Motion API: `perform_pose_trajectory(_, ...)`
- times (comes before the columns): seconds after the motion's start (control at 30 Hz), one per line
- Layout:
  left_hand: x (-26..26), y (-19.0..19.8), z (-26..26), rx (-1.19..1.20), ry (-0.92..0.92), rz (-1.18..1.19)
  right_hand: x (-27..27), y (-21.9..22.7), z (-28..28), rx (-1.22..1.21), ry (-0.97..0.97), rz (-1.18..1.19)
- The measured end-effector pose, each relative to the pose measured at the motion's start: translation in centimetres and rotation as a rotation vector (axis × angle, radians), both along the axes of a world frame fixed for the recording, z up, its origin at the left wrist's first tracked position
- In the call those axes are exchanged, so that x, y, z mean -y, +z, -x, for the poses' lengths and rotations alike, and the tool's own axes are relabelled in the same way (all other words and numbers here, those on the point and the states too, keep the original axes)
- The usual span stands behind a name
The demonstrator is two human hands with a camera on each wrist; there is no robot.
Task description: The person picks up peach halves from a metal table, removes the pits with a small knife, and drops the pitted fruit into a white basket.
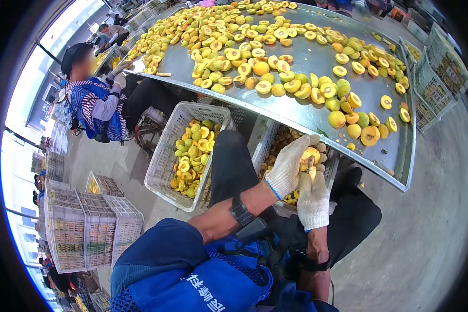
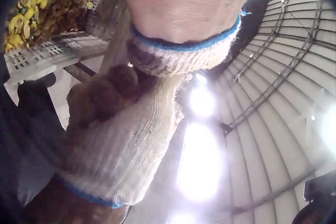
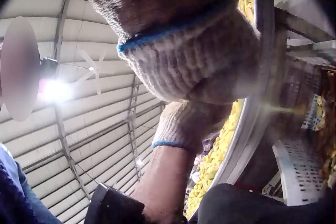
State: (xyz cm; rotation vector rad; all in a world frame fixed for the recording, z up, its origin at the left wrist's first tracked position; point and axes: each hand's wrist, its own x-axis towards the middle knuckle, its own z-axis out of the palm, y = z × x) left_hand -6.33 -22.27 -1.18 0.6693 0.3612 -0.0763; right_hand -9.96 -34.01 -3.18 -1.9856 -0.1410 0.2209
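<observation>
Both hands wear white knit gloves and meet above a crate near the table's edge. In the head view the left hand (image 1: 288, 165) curls its fingers round a cut yellow-orange fruit (image 1: 310, 154). Just below it, the right hand (image 1: 313, 204) pinches a small narrow tool (image 1: 311, 165) against the fruit's cut face; the gloves partly hide the tool. The wrist views show the gloves close together, with the fruit and tool out of clear sight.
A metal table (image 1: 187, 57) bears many halved fruits. Under its edge, one crate (image 1: 260, 151) holds brown scraps; another crate (image 1: 153, 174) to the left holds fruit halves. Stacked crates (image 1: 83, 223) stand at left, more (image 1: 434, 78) at right. A seated person (image 1: 96, 106) works at left.
</observation>
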Motion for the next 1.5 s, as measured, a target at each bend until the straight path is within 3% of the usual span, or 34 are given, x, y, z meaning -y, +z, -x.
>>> perform_pose_trajectory(0.1,-0.1,-0.4,0.1,0.033,0.007,-0.056,-0.3,-0.1,0.4,-0.031,-0.011,-0.117)
perform_pose_trajectory(0.4,-0.3,-0.1,0.3,0.051,0.034,-0.197,-0.4,0.3,0.4,-0.016,0.059,0.013)
perform_pose_trajectory(0.47,-0.6,0.1,0.4,0.074,0.021,-0.224,-0.5,-0.1,0.6,0.065,0.054,-0.198)
perform_pose_trajectory(0.6,-0.6,0.0,0.6,0.093,0.033,-0.324,-0.5,-0.9,0.7,0.085,0.071,-0.266)
perform_pose_trajectory(0.67,-0.5,0.2,0.7,0.087,0.044,-0.318,-0.3,-0.2,0.8,0.065,0.105,-0.090)
perform_pose_trajectory(0.9,-0.9,1.7,1.3,0.146,0.050,-0.385,-0.5,0.9,0.8,0.047,0.138,-0.162)
perform_pose_trajectory(1.07,-0.8,2.6,1.5,0.082,0.060,-0.346,-0.6,1.5,1.0,0.080,0.131,-0.071)
perform_pose_trajectory(1.17,-0.8,2.5,1.5,0.133,0.049,-0.376,-0.3,0.3,0.7,0.044,0.152,-0.207)
perform_pose_trajectory(1.4,-0.4,3.7,1.6,0.238,-0.062,-0.421,0.1,0.9,1.5,-0.039,0.185,-0.169)
perform_pose_trajectory(1.5,-0.4,4.4,1.2,0.298,-0.060,-0.352,-0.2,0.6,1.2,0.047,0.082,-0.243)
